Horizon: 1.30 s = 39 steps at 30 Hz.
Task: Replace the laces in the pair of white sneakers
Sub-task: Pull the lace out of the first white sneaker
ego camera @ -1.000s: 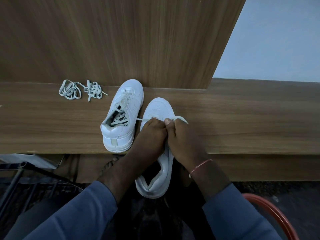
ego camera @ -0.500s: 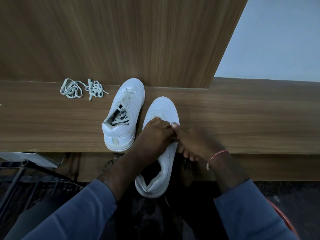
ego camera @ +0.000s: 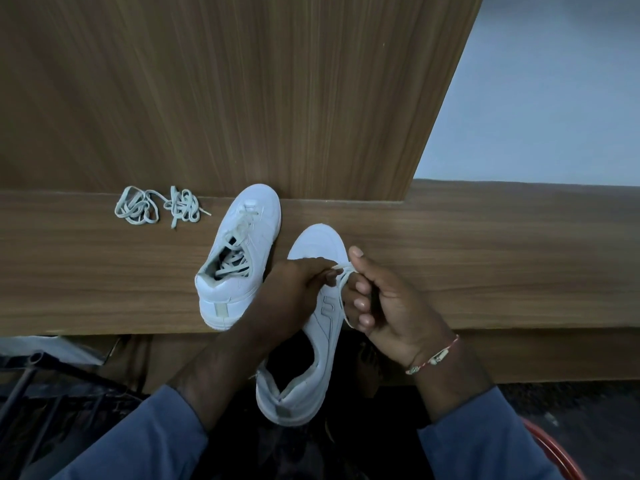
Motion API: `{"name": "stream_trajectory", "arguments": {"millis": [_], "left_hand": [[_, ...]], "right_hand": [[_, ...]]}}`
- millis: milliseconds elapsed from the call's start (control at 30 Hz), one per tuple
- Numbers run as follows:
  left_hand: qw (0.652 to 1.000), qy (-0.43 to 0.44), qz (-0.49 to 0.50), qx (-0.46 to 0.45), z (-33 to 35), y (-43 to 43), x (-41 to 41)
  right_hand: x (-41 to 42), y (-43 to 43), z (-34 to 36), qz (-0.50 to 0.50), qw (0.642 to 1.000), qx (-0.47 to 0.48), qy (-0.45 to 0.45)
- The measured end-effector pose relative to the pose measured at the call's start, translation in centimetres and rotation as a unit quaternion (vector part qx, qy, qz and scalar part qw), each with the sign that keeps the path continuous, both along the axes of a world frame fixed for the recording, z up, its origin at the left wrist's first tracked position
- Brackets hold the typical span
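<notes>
1. The left hand (ego camera: 294, 289) lies over the front of the near sneaker (ego camera: 323, 327); its fingers are curled together and their tips pinch one end of a lace (ego camera: 341, 284)
2. The right hand (ego camera: 388, 299) is just beside it, thumb straight and pointing away, the other fingers curled in toward the palm and closed on the lace
3. The lace runs from the left fingertips across to the right thumb, then hangs down past the right fingers along the sneaker's right side
4. The near sneaker is white, with its toe on a wooden ledge (ego camera: 485, 265) and pointing away from the person; its heel overhangs the ledge's near edge
5. The far sneaker (ego camera: 242, 251) stands flat on the ledge just to the left, toe at the foot of a wooden panel (ego camera: 242, 81), its laces slack over the tongue; the left hand hides whether the two sneakers touch
6. Two tangled spare laces (ego camera: 159, 207) lie on the ledge well to the left, near the panel
7. A thread bracelet (ego camera: 433, 358) sits on the right wrist, and both arms wear blue sleeves (ego camera: 138, 438)
8. A pale wall (ego camera: 554, 98) shows right of the panel, a red rim (ego camera: 554, 452) curves at bottom right, and dark metal bars (ego camera: 34, 375) cross the bottom left
</notes>
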<state>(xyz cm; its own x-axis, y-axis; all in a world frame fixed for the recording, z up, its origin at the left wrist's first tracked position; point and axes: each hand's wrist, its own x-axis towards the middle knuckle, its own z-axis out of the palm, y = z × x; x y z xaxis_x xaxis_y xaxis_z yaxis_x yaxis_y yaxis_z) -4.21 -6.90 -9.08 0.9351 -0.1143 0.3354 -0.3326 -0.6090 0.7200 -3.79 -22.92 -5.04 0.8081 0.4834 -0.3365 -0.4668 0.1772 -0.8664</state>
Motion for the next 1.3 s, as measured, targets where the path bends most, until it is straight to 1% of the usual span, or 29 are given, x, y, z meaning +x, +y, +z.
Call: {"name": "stream_trajectory", "arguments": {"millis": [67,100,167,233,300,367,433,533,633,667,733,800,933,1067,1233,1300], "left_hand": [[0.998,0.025,-0.024,-0.055,1.5,-0.4,-1.0],[0.992,0.059,-0.037,-0.104,2.3,-0.8,-1.7],[0.964,0.136,-0.055,-0.221,3.4,-2.0,-3.2],[0.930,0.183,-0.049,-0.314,4.0,-3.1,-4.1],[0.911,0.193,-0.036,-0.361,4.5,-4.0,-4.4],[0.909,0.185,-0.022,-0.372,4.8,-4.6,-4.7],[0.915,0.180,-0.011,-0.360,4.6,-5.0,-4.8],[0.922,0.214,-0.018,-0.323,3.8,-5.4,-5.1],[0.920,0.246,-0.041,-0.301,3.4,-5.5,-5.2],[0.925,0.242,-0.042,-0.290,3.2,-5.4,-5.1],[0.947,0.217,-0.033,-0.236,2.8,-5.2,-4.9],[0.960,0.198,-0.035,-0.196,2.9,-4.9,-4.8],[0.964,0.201,-0.078,-0.156,3.7,-4.4,-4.4],[0.972,0.182,-0.099,-0.107,4.7,-4.6,-3.7],[0.980,0.143,-0.129,-0.041,5.3,-6.3,-2.2],[0.979,0.146,-0.140,-0.030,4.9,-7.2,-1.5]], "right_hand": [[0.0,-0.2,0.4,-0.013,0.998,0.053,0.015],[0.0,-0.2,0.6,-0.018,0.997,0.071,0.019],[0.0,-0.4,0.9,-0.024,0.996,0.081,0.020],[-0.1,-0.4,1.0,-0.025,0.997,0.071,0.019],[-0.3,-0.5,1.1,-0.021,0.998,0.062,0.021],[-0.7,-0.5,1.4,-0.013,0.998,0.054,0.019],[-0.9,-0.5,1.5,-0.019,0.999,0.032,0.019],[-1.0,-0.7,1.2,-0.028,0.999,-0.029,0.022],[-1.1,-1.3,1.1,-0.026,0.998,-0.046,0.023],[-1.2,-1.5,1.1,-0.025,0.998,-0.046,0.021],[-1.2,-1.7,1.2,-0.021,0.999,-0.038,0.015],[-1.1,-1.8,1.1,-0.017,1.000,-0.024,0.012],[-1.0,-2.2,0.9,0.009,1.000,-0.004,0.012],[-1.0,-3.2,1.3,0.017,0.999,0.022,0.026],[-0.3,-4.9,1.0,-0.023,0.999,0.021,0.043],[0.0,-5.6,0.7,-0.051,0.998,0.022,0.042]]}}
